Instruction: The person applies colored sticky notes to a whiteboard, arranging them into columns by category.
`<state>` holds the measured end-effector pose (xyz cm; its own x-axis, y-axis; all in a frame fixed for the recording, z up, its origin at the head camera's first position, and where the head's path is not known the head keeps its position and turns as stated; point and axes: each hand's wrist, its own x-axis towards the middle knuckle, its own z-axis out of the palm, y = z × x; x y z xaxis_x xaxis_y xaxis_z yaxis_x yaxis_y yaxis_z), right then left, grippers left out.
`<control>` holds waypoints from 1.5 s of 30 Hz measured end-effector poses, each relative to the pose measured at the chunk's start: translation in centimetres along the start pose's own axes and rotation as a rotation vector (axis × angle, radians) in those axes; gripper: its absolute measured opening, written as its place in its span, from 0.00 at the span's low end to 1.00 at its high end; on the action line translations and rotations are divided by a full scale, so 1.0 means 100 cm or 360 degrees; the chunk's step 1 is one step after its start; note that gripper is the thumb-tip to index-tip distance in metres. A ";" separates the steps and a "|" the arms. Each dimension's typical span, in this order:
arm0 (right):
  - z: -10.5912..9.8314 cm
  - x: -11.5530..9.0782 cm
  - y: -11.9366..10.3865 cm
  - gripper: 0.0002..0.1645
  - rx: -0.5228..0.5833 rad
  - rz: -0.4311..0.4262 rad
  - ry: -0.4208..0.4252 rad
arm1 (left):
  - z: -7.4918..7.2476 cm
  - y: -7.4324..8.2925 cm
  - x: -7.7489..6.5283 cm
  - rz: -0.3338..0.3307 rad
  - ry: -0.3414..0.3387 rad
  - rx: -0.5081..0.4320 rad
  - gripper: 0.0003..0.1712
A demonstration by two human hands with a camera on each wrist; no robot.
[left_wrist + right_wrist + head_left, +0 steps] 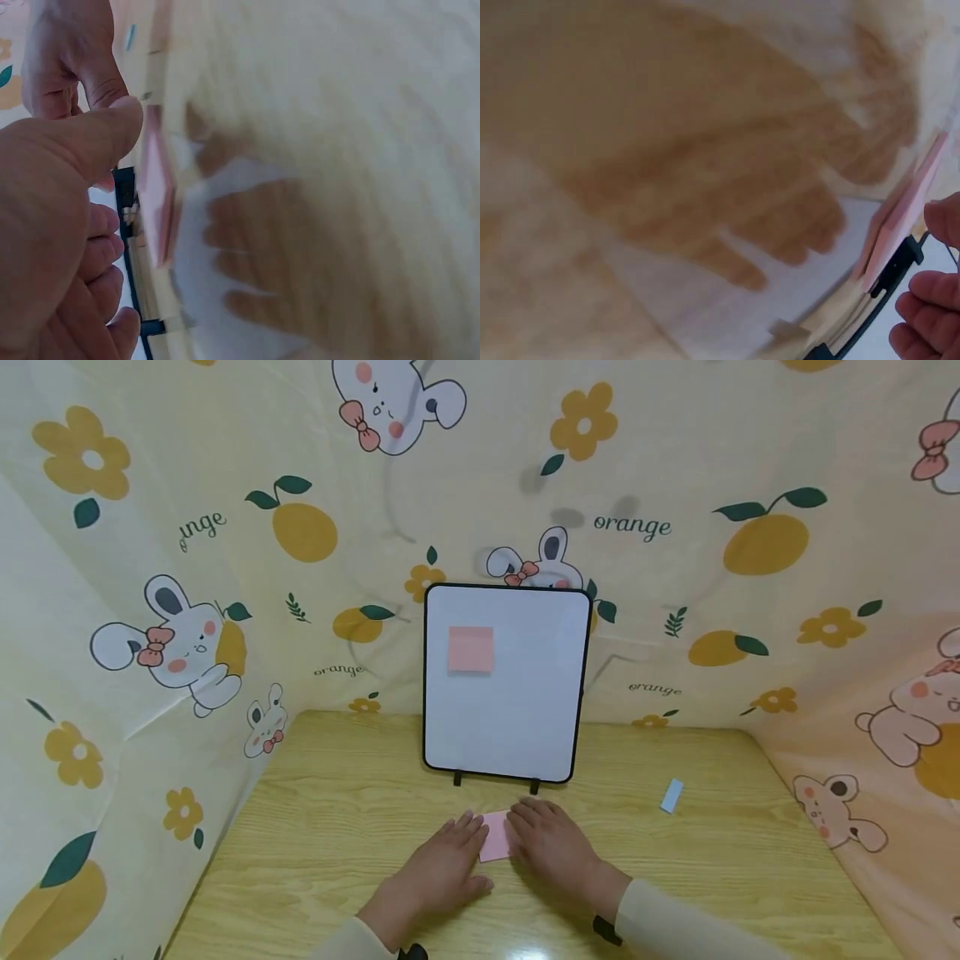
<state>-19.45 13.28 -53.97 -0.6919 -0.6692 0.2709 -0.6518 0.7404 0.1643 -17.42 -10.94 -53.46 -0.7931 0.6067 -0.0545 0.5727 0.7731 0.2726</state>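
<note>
A small pink sticky note pad (495, 837) lies flat on the table between both hands; its thickness shows edge-on in the left wrist view. My left hand (442, 864) is at the pad's left side, fingers fairly straight, fingertips by its edge. Over the right edge of the pad lie the fingers of my right hand (555, 843), covering that side. In the right wrist view, the right thumb and loosely bent fingers appear beside the pad (904, 217). Neither hand visibly grips it. Exact fingertip contact is hard to tell.
Behind the hands stands a black-framed whiteboard (517, 718) on two small feet, with a pink sticky note (471, 649) at its upper left. A light blue rectangular piece (672, 796) lies on the wooden table (315, 843) to the right. Printed cloth surrounds the table.
</note>
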 end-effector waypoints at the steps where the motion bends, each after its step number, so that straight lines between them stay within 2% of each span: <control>1: 0.000 -0.001 -0.001 0.25 0.0010 -0.0005 -0.0023 | 0.001 0.000 0.000 0.0000 -0.0019 -0.0003 0.46; 6: 0.004 -0.006 -0.002 0.25 0.0084 -0.0003 -0.0133 | 0.005 0.000 0.003 0.0019 -0.0051 0.0019 0.52; 13: 0.006 -0.012 -0.002 0.24 0.0117 0.0049 -0.0192 | 0.009 -0.006 0.009 0.0066 -0.0049 0.0100 0.58; 23: 0.006 -0.021 -0.003 0.22 0.0105 0.0059 -0.0103 | 0.007 -0.011 0.016 0.0100 -0.0112 0.0145 0.66; 30: 0.007 -0.022 -0.002 0.21 0.0104 0.0059 -0.0113 | 0.002 -0.017 0.024 0.0149 -0.0141 0.0202 0.68; 39: 0.010 -0.016 -0.007 0.12 0.0149 0.0058 0.0008 | 0.005 -0.017 0.024 0.0141 -0.0161 0.0142 0.68; 45: 0.011 -0.013 -0.008 0.14 0.0152 0.0038 0.0061 | 0.005 -0.014 0.023 0.0139 -0.0147 0.0143 0.68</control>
<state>-18.36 13.51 -55.48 -0.6964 -0.6471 0.3103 -0.6630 0.7456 0.0670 -19.96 -10.51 -54.42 -0.7195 0.6834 -0.1238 0.6580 0.7278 0.1934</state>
